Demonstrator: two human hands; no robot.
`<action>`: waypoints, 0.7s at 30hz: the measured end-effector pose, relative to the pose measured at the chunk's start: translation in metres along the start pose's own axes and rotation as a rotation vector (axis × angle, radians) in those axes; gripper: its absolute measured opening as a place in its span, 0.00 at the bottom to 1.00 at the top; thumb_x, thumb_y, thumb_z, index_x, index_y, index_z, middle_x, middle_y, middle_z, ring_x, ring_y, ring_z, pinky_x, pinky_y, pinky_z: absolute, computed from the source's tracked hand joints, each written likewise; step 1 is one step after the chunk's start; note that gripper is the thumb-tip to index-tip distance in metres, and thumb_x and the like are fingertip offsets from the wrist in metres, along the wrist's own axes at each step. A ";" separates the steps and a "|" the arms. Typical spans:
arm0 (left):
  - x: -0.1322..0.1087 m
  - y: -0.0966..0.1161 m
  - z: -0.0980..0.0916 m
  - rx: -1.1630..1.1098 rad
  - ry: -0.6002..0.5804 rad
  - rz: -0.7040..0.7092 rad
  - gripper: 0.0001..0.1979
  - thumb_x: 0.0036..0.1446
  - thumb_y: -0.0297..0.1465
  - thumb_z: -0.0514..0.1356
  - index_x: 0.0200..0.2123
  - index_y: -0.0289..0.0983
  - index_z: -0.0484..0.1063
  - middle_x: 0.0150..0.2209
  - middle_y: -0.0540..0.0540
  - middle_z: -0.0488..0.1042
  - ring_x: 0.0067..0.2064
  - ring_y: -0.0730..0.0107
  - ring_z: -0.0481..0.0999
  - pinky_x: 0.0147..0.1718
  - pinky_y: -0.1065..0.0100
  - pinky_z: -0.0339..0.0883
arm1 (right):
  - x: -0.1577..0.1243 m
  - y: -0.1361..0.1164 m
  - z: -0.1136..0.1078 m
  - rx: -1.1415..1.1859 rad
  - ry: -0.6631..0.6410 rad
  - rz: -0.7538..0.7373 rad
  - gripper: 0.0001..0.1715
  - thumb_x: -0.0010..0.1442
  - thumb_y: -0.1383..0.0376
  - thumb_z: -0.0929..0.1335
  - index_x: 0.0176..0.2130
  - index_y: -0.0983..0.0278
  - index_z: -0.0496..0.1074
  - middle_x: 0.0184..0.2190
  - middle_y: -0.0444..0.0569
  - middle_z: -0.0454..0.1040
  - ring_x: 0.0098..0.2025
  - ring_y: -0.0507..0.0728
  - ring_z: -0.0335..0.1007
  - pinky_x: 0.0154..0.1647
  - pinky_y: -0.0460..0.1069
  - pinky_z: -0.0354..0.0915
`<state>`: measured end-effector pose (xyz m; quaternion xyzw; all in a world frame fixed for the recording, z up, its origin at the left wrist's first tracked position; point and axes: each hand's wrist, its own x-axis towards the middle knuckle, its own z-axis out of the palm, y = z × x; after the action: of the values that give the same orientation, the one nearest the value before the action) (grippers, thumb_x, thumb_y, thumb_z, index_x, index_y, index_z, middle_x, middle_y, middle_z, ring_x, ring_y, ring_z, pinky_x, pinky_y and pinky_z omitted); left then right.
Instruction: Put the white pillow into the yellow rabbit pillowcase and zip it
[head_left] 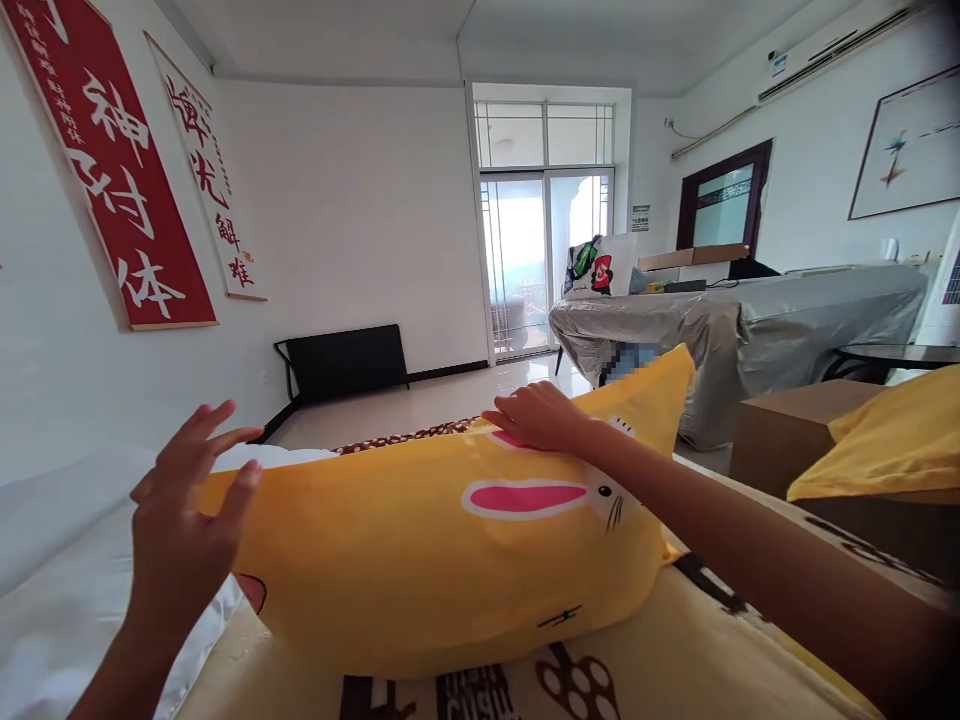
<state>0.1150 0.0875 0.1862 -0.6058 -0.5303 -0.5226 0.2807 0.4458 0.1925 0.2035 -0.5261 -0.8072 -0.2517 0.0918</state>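
A plump yellow pillow with a printed rabbit face and pink ears lies lengthwise across the patterned beige bedding. At its left end my left hand is raised, fingers spread and curved, with nothing held in them. My right hand rests on the pillow's upper edge near the rabbit print, palm down; its fingers lie over the far side, their tips partly hidden. The pillow's right end rises to a pointed corner.
White bedding lies at the left. On the right, yellow fabric rests on a cardboard box. Farther back stand a plastic-covered table with a printed bag and a black folded panel against the wall.
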 end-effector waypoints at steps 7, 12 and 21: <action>-0.016 0.090 0.078 0.026 -0.667 0.293 0.19 0.64 0.31 0.40 0.46 0.37 0.69 0.49 0.40 0.74 0.52 0.58 0.72 0.49 0.58 0.62 | 0.003 -0.081 -0.003 0.173 0.173 -0.098 0.15 0.63 0.64 0.58 0.38 0.65 0.72 0.35 0.54 0.78 0.38 0.60 0.74 0.41 0.53 0.59; -0.015 0.054 0.088 0.098 -0.916 0.022 0.28 0.64 0.46 0.37 0.40 0.40 0.73 0.36 0.43 0.78 0.40 0.57 0.76 0.38 0.62 0.64 | 0.007 -0.064 0.022 0.209 -0.003 0.032 0.21 0.64 0.60 0.56 0.39 0.65 0.74 0.36 0.57 0.78 0.39 0.61 0.74 0.39 0.52 0.60; -0.014 -0.062 0.085 0.384 -0.887 -0.217 0.31 0.61 0.46 0.36 0.43 0.38 0.75 0.36 0.40 0.79 0.43 0.50 0.75 0.39 0.59 0.62 | 0.005 0.068 0.065 0.007 -0.054 0.339 0.26 0.66 0.59 0.54 0.39 0.67 0.75 0.37 0.59 0.77 0.40 0.63 0.73 0.37 0.51 0.59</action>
<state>0.0865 0.1758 0.1350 -0.6485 -0.7454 -0.1333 0.0783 0.5121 0.2508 0.1703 -0.6609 -0.7100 -0.2156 0.1128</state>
